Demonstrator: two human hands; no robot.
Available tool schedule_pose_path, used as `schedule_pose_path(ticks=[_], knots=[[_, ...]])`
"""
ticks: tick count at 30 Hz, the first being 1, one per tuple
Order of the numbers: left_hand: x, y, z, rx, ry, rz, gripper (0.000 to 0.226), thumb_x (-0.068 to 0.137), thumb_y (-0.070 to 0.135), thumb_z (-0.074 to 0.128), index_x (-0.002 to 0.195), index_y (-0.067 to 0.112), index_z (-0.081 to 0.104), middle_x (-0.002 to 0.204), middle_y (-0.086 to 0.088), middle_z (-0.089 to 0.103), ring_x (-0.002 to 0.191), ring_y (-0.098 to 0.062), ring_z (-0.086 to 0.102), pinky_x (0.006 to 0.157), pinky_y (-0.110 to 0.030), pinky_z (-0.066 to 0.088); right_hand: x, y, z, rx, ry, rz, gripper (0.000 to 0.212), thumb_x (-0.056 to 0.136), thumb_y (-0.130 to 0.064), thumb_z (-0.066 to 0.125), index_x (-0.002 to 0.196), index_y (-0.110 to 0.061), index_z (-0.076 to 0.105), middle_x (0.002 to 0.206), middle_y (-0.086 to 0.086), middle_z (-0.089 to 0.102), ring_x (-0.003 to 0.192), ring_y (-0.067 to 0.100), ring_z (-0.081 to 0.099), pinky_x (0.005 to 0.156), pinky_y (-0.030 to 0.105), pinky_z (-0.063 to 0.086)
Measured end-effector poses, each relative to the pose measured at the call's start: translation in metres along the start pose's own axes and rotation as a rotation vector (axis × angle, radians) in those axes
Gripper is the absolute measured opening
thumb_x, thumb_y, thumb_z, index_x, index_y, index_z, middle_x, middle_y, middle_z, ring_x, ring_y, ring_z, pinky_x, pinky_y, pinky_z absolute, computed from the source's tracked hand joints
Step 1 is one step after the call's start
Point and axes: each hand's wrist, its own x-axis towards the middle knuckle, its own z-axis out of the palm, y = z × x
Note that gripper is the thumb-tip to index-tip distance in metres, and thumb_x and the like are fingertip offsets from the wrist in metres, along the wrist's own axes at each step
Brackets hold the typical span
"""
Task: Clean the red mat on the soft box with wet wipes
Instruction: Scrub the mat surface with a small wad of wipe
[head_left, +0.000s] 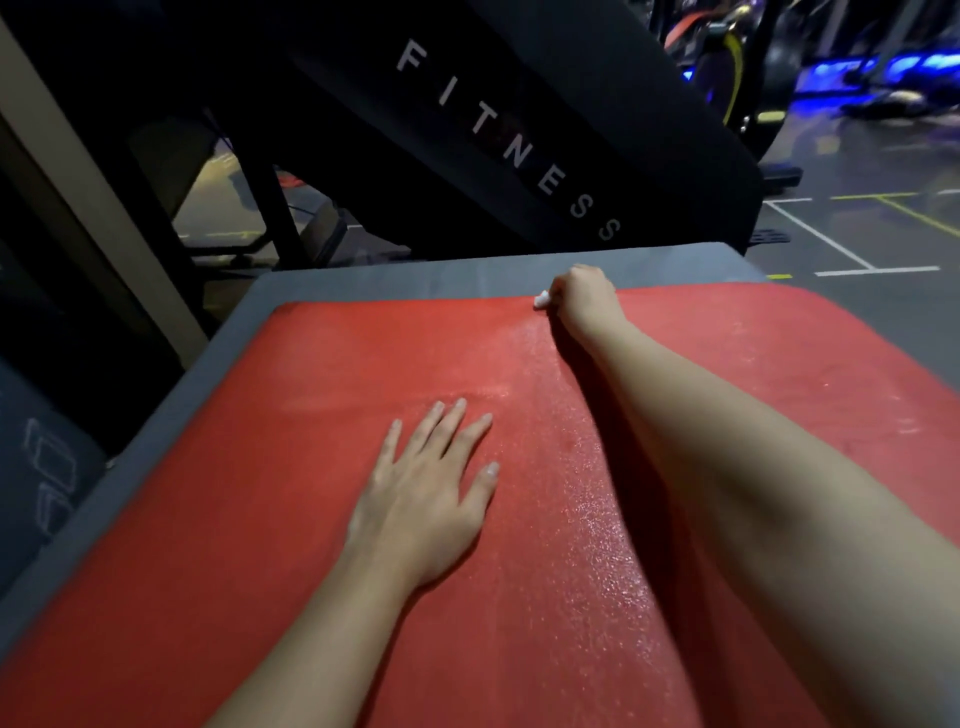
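Gripping the wet wipe (542, 300), my right hand (584, 299) sits at the far edge of the red mat (260, 467) — left hand (431, 493) spread flat, nearer me; the seemingly unwiped part lies left of both hands.

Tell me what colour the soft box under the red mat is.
Grey; the soft box shows best in the head view, bordering the red mat.

White capital letters spelling "FITNESS" (511, 150) run down a slanted black panel (597, 104) behind the soft box. On a dark grey pad (31, 395) at the left, faint white outline drawings (49, 462) carry no readable words.
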Motion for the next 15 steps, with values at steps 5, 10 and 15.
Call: schedule_pose_path(ticks=[5,10,15], knots=[[0.0,-0.001,0.0,0.012,-0.01,0.009,0.073,0.091,0.065,0.002,0.16,0.044,0.011,0.17,0.017,0.002,0.155,-0.001,-0.007,0.127,-0.043,-0.001,0.002,-0.007,-0.006,-0.101,-0.076,-0.004,0.041,0.087,-0.04,0.071,0.087,0.001,0.068,0.086,0.023,0.063,0.084,0.039,0.063,0.072,0.034,0.045],[0.0,-0.001,0.002,0.013,0.003,0.006,0.071,0.093,0.065,0.004,0.16,0.043,0.011,0.17,0.017,0.002,0.155,-0.001,-0.009,0.128,-0.044,0.0,0.008,0.002,-0.018,-0.157,-0.219,-0.045,0.04,0.077,-0.044,0.08,0.079,-0.004,0.072,0.073,0.015,0.067,0.074,0.03,0.067,0.065,0.03,0.047],[-0.001,-0.001,0.001,0.011,0.005,0.005,0.074,0.09,0.066,-0.001,0.16,0.045,0.01,0.17,0.019,0.0,0.154,0.001,-0.011,0.128,-0.042,-0.001,0.024,0.005,-0.014,-0.115,-0.054,0.06,0.034,0.079,-0.024,0.078,0.103,-0.002,0.069,0.108,0.023,0.062,0.1,0.042,0.062,0.085,0.04,0.051]])
